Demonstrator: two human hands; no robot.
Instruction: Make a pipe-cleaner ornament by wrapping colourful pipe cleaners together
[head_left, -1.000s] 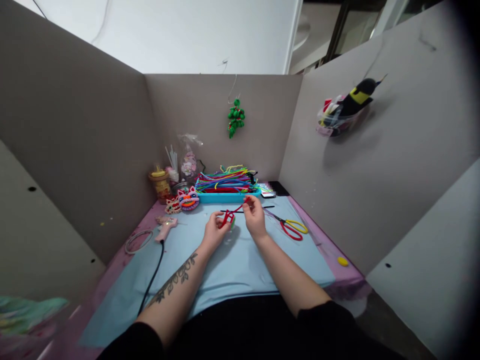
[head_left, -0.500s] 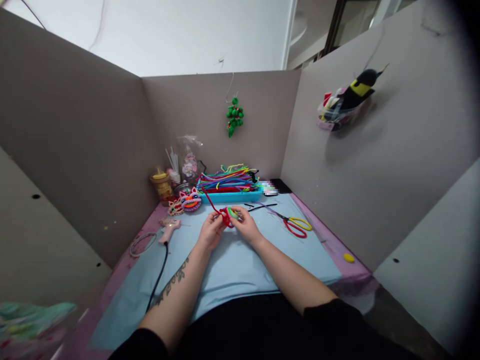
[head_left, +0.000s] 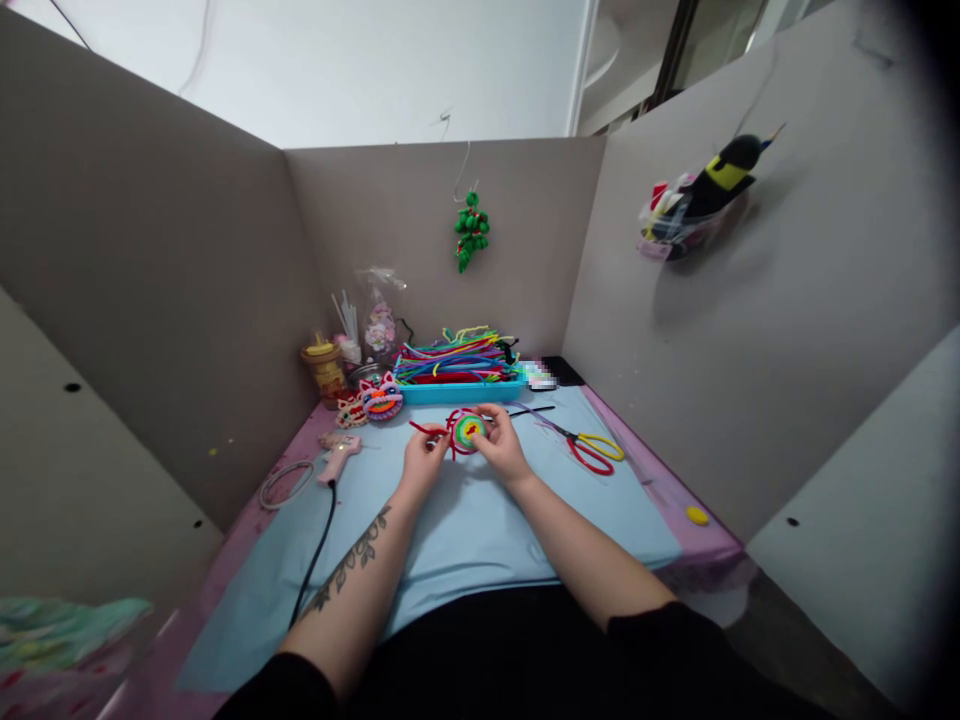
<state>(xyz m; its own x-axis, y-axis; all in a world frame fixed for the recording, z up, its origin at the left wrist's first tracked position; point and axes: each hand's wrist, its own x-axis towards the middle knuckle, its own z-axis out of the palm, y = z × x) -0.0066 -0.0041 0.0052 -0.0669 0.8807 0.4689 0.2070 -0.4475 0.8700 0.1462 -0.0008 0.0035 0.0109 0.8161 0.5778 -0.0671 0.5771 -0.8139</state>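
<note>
Above the blue table cover, my right hand [head_left: 501, 443] is closed on the right edge of a round pipe-cleaner piece [head_left: 468, 432]. Its face shows rings of green and yellow with red in the middle, and red loops stand around its left side. My left hand [head_left: 424, 455] pinches a red pipe cleaner [head_left: 426, 430] at the left of this piece; one end sticks out past the fingers. Just behind my hands sits a blue tray [head_left: 465, 393] heaped with pipe cleaners in many colours.
Scissors [head_left: 589, 450] with red and yellow handles lie to the right. A pink glue gun [head_left: 340, 459] with a black cord lies at left, near pipe-cleaner animal heads [head_left: 382, 398]. Farther right is a yellow disc [head_left: 697, 516]. Grey panels [head_left: 442, 260] enclose the table.
The round piece has turned so its ringed face shows. My left hand has shifted slightly left, and the red pipe cleaner's free end has swung down from upright to pointing left.
</note>
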